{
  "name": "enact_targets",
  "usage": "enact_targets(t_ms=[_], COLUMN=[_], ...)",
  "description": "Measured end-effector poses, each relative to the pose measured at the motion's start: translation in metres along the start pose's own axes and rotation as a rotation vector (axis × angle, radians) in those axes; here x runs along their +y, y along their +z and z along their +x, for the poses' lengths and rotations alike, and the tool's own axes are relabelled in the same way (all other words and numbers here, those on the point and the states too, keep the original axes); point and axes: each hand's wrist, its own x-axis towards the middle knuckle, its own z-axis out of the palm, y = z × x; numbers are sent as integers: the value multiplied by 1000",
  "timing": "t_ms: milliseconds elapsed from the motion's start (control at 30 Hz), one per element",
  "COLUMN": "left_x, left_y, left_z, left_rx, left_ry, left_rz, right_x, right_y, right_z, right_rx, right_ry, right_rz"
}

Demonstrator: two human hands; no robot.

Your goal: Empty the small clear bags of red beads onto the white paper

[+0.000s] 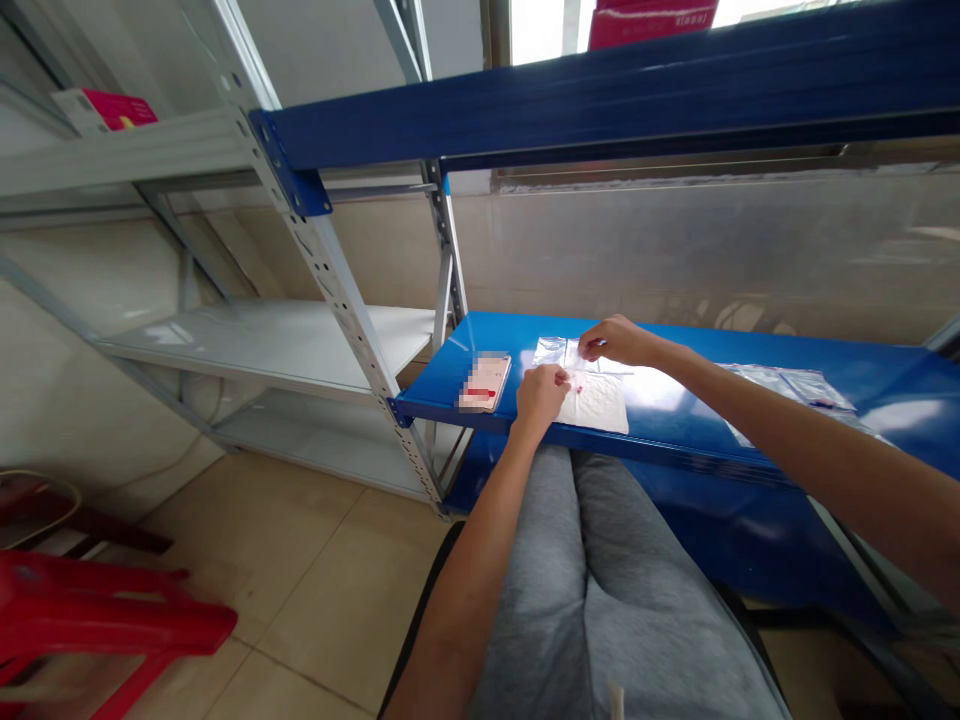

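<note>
A white tissue or cloth (pixel 602 412) lies flat at the front edge of the blue shelf (pixel 660 385), with tiny dark red bits on it. My left hand (pixel 541 395) rests at its left side, fingers pinched together over the tissue's upper left. Just behind, a clear plastic bag (pixel 551 348) lies on the shelf. Over that bag is my right hand (pixel 619 341), its thumb and fingertips closed in a pinch. Whatever either hand pinches is too small to make out.
Left of my hands lies a flat, pale pinkish item (pixel 493 378), partly blurred. More clear plastic bags (pixel 795 385) lie to the right, partly behind my right forearm. A blue beam (pixel 600 110) crosses above. A red stool (pixel 112 610) stands at lower left, beside grey shelving (pixel 300 340).
</note>
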Motion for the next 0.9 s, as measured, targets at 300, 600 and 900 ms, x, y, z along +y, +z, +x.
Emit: enact_targets(t_ms=[300,600,900], left_x=[2,-1,-6], left_y=[16,23,31], left_z=[-12,-14,-13], left_rx=[89,121,150], left_ry=[-10,9,35], left_rz=[2,-33,-78], right_x=[-4,-2,7], right_y=[2,3,2], right_z=[5,6,11], right_rx=[-17,-54,-60], right_ry=[-32,-34,-9], right_rz=[-1,-13,-10])
